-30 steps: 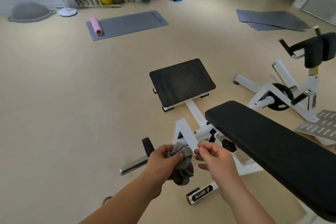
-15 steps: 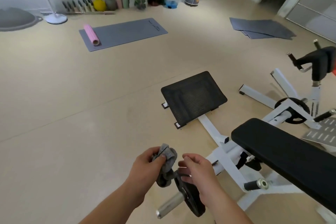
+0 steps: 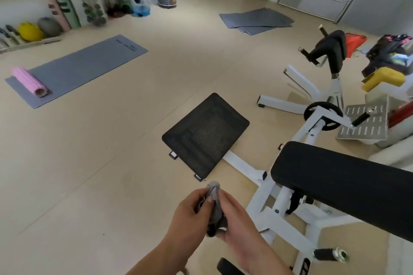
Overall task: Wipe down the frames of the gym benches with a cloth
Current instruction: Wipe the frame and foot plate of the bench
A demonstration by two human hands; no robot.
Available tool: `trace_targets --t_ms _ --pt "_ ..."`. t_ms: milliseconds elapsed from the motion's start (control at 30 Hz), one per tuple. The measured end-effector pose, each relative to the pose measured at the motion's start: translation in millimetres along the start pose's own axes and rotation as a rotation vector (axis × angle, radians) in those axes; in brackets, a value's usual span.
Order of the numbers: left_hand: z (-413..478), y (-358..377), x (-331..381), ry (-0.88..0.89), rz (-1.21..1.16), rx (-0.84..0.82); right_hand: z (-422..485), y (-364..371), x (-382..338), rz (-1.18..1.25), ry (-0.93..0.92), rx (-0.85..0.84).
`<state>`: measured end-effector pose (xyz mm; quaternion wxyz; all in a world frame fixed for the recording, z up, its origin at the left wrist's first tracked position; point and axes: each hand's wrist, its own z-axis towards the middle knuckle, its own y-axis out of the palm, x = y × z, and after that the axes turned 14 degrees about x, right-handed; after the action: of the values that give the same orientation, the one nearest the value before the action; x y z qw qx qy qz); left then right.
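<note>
Stretching left of the bench frame is open floor; beside the frame, left hand and right hand both pinch a bunched cloth.

The cloth sits between both hands, left of the bench frame, behind the footplate.

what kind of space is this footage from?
Likely a small gym or fitness studio: white-framed bench with a black pad, grey exercise mat with a pink foam roller on it, balls lined up at the back. The left hand and right hand grip a cloth.
</note>
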<state>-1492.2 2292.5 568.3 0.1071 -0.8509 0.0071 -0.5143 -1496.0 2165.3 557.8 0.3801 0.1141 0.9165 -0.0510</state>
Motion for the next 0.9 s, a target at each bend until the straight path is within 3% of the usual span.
trace_targets --t_ms 167,333,533,800,900 --pt "70 0 37 -0.196 0.004 -0.241 43 31 -44 0.097 0.034 0.130" --pt "163 29 66 -0.216 0.101 -0.400 123 37 -72 0.192 0.011 0.371" --pt "292 92 82 -0.247 0.216 -0.451 234 28 -87 0.293 0.092 0.699" --pt "395 195 82 -0.146 0.512 -0.613 350 -28 -110 0.373 0.194 0.848" --pt "441 248 72 -0.018 0.652 -0.618 408 -70 -119 0.359 0.185 0.877"
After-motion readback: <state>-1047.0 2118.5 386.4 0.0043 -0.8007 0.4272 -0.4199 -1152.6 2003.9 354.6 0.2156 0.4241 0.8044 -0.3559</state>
